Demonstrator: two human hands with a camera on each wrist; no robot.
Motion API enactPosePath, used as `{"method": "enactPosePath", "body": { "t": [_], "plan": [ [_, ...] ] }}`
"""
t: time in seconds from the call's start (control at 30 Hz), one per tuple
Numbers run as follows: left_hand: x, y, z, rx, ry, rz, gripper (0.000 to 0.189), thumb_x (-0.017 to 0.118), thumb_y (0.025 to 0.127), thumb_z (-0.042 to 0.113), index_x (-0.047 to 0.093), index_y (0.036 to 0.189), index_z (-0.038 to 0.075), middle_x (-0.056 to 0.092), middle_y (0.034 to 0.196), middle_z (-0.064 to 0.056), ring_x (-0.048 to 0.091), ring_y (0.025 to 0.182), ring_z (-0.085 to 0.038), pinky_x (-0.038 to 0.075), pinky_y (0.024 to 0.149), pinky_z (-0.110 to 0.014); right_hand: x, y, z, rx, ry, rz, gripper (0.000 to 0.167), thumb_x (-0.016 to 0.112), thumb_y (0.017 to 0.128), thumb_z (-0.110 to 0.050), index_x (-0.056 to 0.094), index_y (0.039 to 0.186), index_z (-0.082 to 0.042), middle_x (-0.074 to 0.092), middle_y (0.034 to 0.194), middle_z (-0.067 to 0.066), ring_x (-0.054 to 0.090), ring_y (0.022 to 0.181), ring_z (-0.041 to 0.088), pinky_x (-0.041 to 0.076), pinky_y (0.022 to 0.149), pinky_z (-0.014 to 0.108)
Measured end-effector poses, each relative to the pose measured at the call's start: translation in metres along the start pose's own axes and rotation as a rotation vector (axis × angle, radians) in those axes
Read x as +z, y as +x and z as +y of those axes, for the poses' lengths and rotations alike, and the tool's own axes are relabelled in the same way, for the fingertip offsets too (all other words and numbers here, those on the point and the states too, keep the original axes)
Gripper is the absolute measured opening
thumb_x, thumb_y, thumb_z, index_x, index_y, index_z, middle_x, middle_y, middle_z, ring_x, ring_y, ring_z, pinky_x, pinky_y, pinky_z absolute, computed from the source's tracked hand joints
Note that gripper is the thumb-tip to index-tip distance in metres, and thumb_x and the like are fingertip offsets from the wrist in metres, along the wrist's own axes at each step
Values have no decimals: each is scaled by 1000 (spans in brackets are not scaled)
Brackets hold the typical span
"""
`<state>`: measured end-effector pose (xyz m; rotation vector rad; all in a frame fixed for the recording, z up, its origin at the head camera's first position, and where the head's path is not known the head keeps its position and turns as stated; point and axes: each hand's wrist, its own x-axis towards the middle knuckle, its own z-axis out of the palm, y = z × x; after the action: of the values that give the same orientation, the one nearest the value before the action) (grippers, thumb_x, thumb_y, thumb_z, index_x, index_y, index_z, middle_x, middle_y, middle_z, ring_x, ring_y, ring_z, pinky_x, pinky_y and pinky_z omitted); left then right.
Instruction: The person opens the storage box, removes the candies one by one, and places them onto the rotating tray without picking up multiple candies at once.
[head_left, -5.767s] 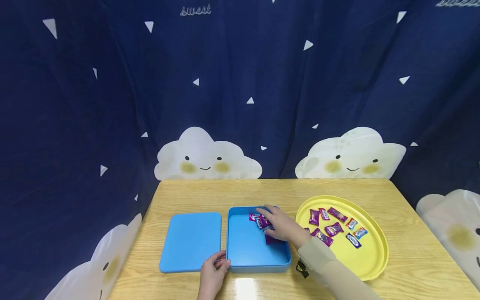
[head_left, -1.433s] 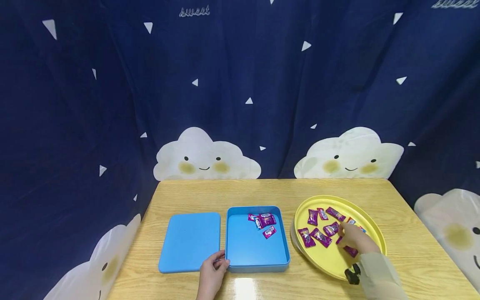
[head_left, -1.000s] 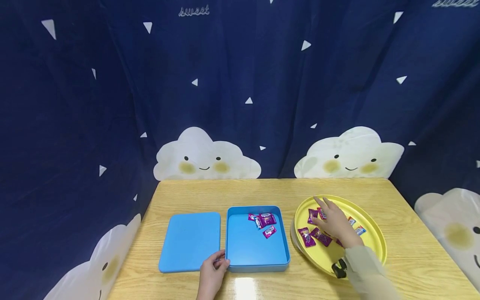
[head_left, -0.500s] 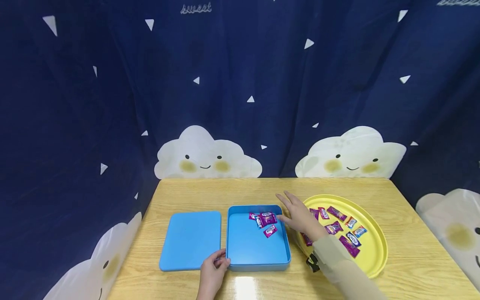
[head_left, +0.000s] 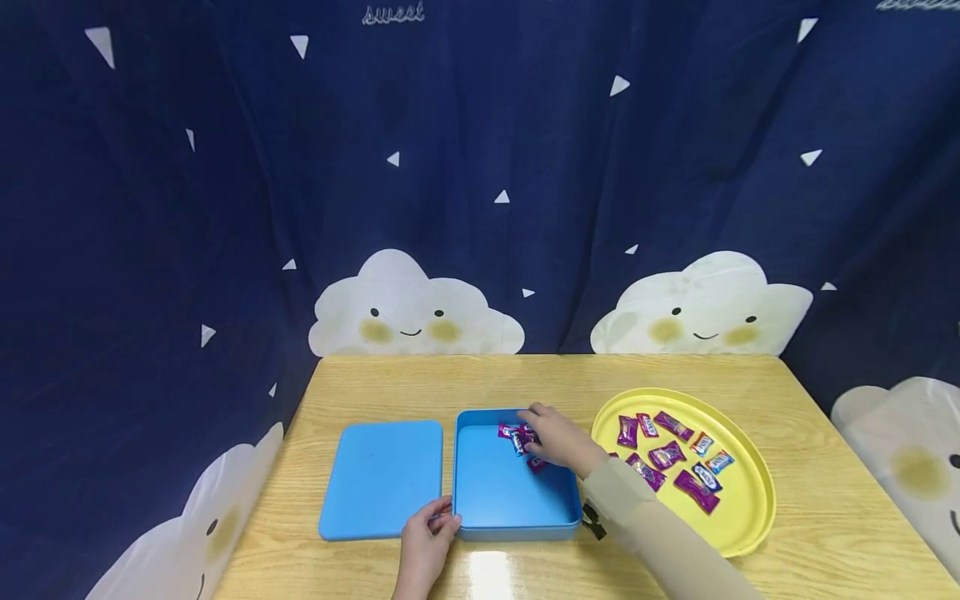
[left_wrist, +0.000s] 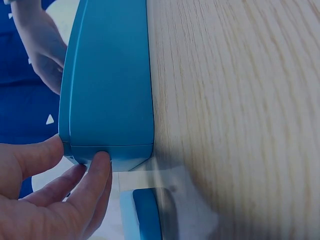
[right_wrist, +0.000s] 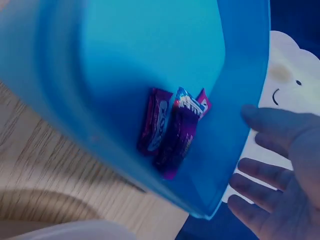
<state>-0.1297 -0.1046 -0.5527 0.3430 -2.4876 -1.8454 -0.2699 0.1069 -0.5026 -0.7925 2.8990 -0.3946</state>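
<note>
Thumb and fingertips of my left hand pinch the near left corner of a shallow blue box. In the left wrist view, the thumb lies on its rim and the fingers press the outer side. My right hand hovers over the box's far right part. Its fingers are spread with nothing between them in the right wrist view. Below it lie a few small wrapped candies: a purple one, a dark purple-pink one and a blue-white one. In the head view, the hand partly covers them.
Right of the box, a round yellow tray holds several purple, red and blue wrapped candies, including a large purple one. A flat blue lid lies left of the box. A patterned dark blue curtain hangs behind the wooden table.
Several seconds ago a large purple candy was under my right hand in the box; a matching one now lies on the tray. Since then that hand moved left, back over the box. My left hand stayed.
</note>
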Motion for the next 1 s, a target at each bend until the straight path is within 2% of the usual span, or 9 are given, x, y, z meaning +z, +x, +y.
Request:
{"method": "enactPosePath", "body": {
  "t": [0.23,0.37,0.47,0.67,0.7,0.87,1.0],
  "plan": [
    [0,0,-1,21,-7,0,34,64,82,1,56,111,-14,62,101,-24,64,87,-27,55,69,-24,3,14,-7,82,-25,-122,33,64,84,-7,59,116,-2,57,112,16,56,101,29,49,88,43],
    [0,1,-1,2,-7,4,34,64,82,0,56,112,-13,62,101,-23,63,86,-26,54,69,-24,4,19,-9,83,-28,-124,19,60,85,0,63,104,0,61,93,12,58,83,22,52,79,37],
    [0,0,-1,5,-6,5,33,64,82,0,57,111,-13,62,101,-23,63,86,-26,54,68,-24,5,23,-12,78,-77,-123,13,60,83,3,64,95,-1,60,83,10,55,74,20,52,74,35],
    [-1,0,-1,12,-8,4,34,64,82,0,56,111,-14,62,101,-24,63,86,-27,54,68,-24,17,32,-15,154,-125,-189,12,64,83,-1,65,94,-3,62,86,10,57,81,21,51,82,37],
    [-1,1,-1,9,-8,6,34,64,82,0,56,111,-14,62,101,-24,63,86,-27,54,68,-24,22,32,-13,122,-136,-155,11,66,80,0,65,91,-3,61,82,9,57,77,20,53,77,36],
    [0,1,-2,6,-17,4,33,64,82,0,56,111,-14,62,101,-23,63,87,-27,55,69,-25,33,33,-12,94,-176,-112,13,68,77,2,64,89,-2,60,81,11,56,75,22,53,73,37],
    [0,0,-2,13,-25,3,34,65,81,1,56,111,-14,62,101,-23,63,87,-27,55,70,-24,36,35,-11,129,-172,-147,16,66,81,0,64,97,-4,61,89,12,56,82,24,52,80,38]
  ]
}}
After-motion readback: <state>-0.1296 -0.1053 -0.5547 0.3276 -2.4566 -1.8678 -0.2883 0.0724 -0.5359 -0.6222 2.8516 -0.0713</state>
